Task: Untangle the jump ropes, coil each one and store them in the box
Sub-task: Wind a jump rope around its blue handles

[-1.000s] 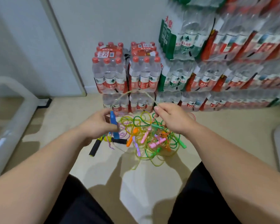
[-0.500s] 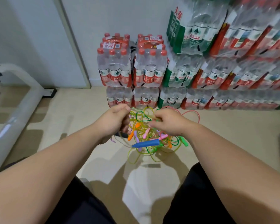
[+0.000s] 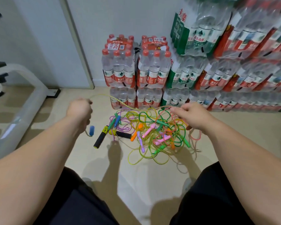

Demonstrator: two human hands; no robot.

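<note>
- The left hand [image 3: 79,109] is clenched round a thin yellow cord [image 3: 120,103]. The cord's blue handle [image 3: 92,131] dangles just under the fist.
- The right hand [image 3: 191,116] has its fingers curled. Thumb and forefinger appear to pinch the other end of that same stretch of cord, which sags between the two hands above the heap.
- A pink cord [image 3: 196,137] loops down beneath the right hand; whether that hand holds it too I cannot tell.
- Under both hands, on the beige floor [image 3: 242,130], lies the tangle of jump ropes [image 3: 152,135]. These are glossy, see-through plastic cords in yellow, green, purple and pink, crossing each other in loose loops.
- Handles poke out of the tangle. At its left edge are two thick black foam grips [image 3: 101,139] with yellow ends. Among the loops lie a smooth orange handle [image 3: 136,132], slim pink handles [image 3: 148,130] and green handles [image 3: 162,122].
- By my reading the job has barely begun. One rope is partly drawn free, the rest are knotted together, and nothing is coiled.
- No box shows in this view, so nothing can be seen stored.
- Beyond the heap, shrink-wrapped packs of water bottles [image 3: 135,69] are stacked against the wall, their film shiny and creased.
- A white rounded frame [image 3: 23,111] stands on the left.
</note>
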